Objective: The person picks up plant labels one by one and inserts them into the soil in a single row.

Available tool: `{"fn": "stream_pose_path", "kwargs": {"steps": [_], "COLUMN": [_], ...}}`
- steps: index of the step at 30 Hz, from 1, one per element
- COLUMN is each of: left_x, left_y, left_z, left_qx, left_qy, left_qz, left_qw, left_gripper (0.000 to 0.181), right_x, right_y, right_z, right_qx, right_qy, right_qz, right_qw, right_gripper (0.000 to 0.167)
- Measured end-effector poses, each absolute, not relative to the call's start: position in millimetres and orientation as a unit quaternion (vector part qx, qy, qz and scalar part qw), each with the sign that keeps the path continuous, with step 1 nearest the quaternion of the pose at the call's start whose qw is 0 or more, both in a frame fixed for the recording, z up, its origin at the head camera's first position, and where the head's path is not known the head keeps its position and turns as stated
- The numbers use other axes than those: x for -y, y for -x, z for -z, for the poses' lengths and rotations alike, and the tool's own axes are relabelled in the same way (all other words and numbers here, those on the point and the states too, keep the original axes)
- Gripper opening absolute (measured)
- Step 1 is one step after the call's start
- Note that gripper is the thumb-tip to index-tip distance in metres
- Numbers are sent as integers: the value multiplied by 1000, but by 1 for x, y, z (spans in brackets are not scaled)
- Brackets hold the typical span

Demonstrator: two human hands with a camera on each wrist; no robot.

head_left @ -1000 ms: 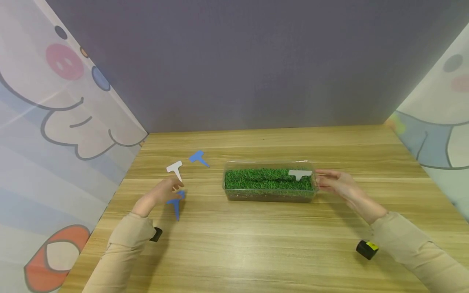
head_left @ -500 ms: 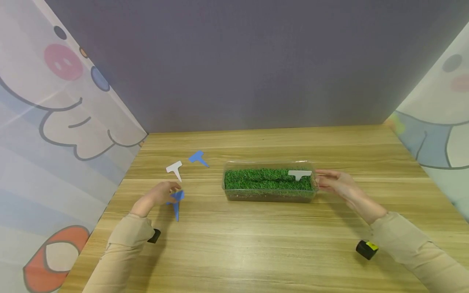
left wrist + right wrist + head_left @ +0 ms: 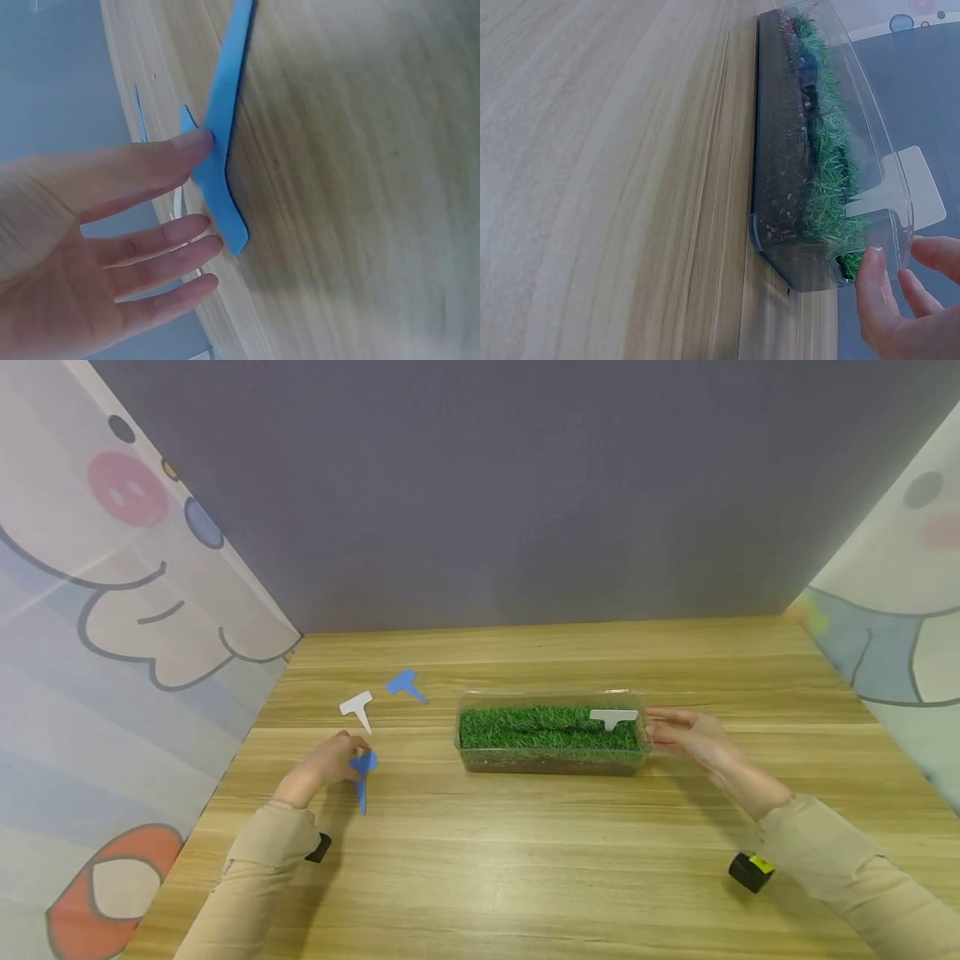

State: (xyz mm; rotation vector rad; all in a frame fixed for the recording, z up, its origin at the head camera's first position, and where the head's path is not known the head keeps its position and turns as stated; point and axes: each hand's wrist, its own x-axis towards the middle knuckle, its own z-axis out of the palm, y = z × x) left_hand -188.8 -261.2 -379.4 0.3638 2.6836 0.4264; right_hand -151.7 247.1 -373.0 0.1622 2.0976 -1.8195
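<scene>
Between thumb and index finger, my left hand [image 3: 332,758] pinches a blue T-shaped plant label [image 3: 363,763] by its head at the left of the table. In the left wrist view, the thumb lies on this blue label [image 3: 219,180], while the other fingers extend beside it. A clear plastic planter box [image 3: 555,762] with green grass [image 3: 525,727] and dark soil stands mid-table. My right hand [image 3: 701,739] holds its right end, with the thumb and fingers at the wall and rim. A white T-shaped label [image 3: 613,718] stands upright in the grass near that end.
Beyond my left hand lie a white label [image 3: 357,708] and another blue label [image 3: 407,683] on the wooden table [image 3: 525,860]. A grey panel [image 3: 525,493] borders the table's back. Cartoon-printed sheets hang at the left and right.
The left hand has drawn slightly down and to the left, and its fingers have closed on the blue label's head. The right hand and planter box stay where they were.
</scene>
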Motion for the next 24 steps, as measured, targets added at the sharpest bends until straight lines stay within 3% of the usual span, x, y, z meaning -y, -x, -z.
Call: {"fn": "stream_pose_path", "kwargs": {"steps": [9,24], "left_x": [262,267], "left_y": [191,208], "left_z": [384,383], "left_qx": [-960,-943], "left_qy": [-123,-156], "left_qz": [-157,-168], "left_qw": [196,242], "left_gripper": [47,40], "right_x": [-247,-249], "right_y": [152,152], "right_z": [373,373], "right_qx": [-742,-743], "right_qy": [-60,-46], "right_qz": [643,642], "right_qw": [180,181], "right_gripper": [63,64]}}
